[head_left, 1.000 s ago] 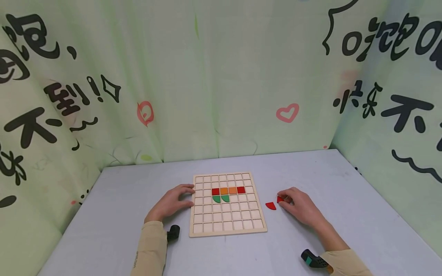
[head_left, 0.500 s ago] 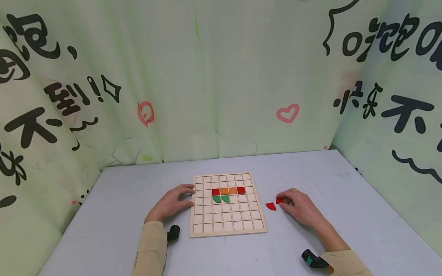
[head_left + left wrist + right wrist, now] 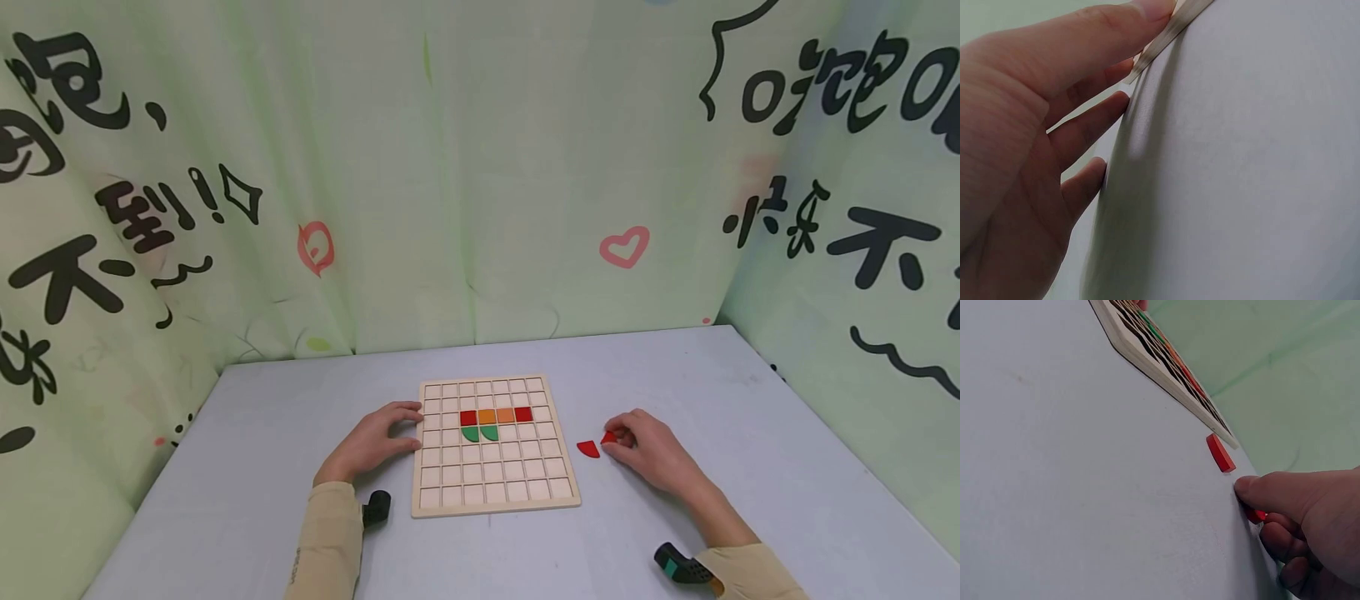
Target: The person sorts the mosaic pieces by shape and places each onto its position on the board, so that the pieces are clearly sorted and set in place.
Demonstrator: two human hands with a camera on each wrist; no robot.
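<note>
A wooden grid board (image 3: 495, 506) lies on the table between the two hands. My left hand (image 3: 371, 442) rests at its left edge, fingers spread and fairly straight; in the left wrist view the thumb (image 3: 1104, 37) touches the board's rim. Right of the board, my right hand (image 3: 651, 446) pinches a small red piece (image 3: 608, 437) low at the tabletop, most of it hidden by fingers. Just left of that hand lies a red quarter-circle piece (image 3: 588, 449), also seen as a loose red piece (image 3: 1220, 453) in the right wrist view.
On the board, a row holds a red square (image 3: 468, 417), two orange squares (image 3: 496, 415) and another red square (image 3: 523, 413). Two green quarter-circle pieces (image 3: 470, 433) sit in the row below. A printed curtain (image 3: 465, 208) surrounds the white table (image 3: 300, 400).
The red piece in my right fingers has turned slightly, with the fingers shifting a little on it. My left hand, the board and the loose red piece stay where they were.
</note>
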